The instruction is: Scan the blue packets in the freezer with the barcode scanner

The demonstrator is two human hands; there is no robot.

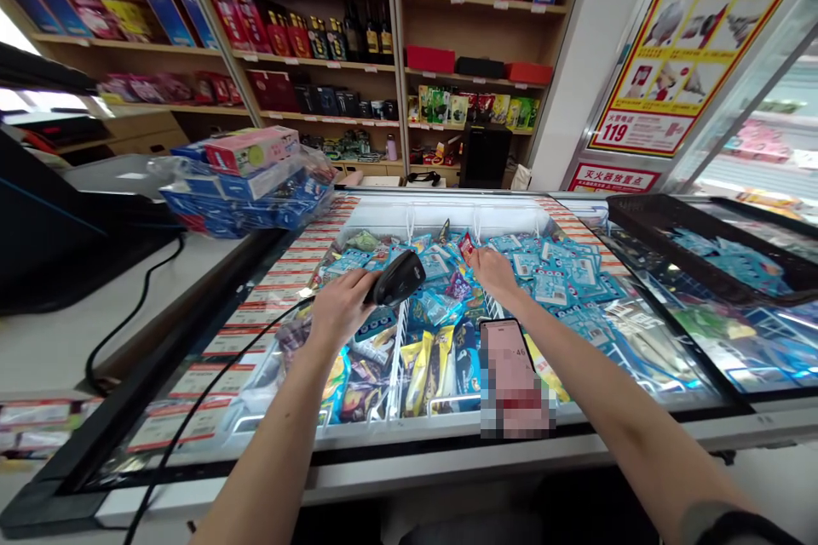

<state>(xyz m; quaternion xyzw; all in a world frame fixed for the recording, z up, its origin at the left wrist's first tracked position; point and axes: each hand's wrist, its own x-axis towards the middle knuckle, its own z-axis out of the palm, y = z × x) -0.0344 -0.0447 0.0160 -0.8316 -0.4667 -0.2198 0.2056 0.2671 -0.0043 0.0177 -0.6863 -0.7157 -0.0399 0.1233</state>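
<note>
1. The barcode scanner (400, 277) hangs over the freezer (396, 473), left of its middle. Its long axis slants from the hand toward the far right corner, head that way; where its window faces, I can't tell.
2. The left hand (342, 306) grips the handle, fingers wrapped round it, probably to leave the head unobstructed. Its cable (157, 473) trails past the near left corner.
3. The right hand (495, 272) reaches toward the far edge, fingers bent and apparently pinching a red packet (466, 247) (the fingertips are too small to be sure). The packet slants from the fingers toward the far edge.
4. A phone (508, 349) lies by the near edge, its top pointing away, perhaps placed there for easy reach.
5. Blue packets (553, 285) fill the right side; wrapped boxes (256, 187) sit by the far left corner, and a black tray (665, 209) lies beyond the right side.
</note>
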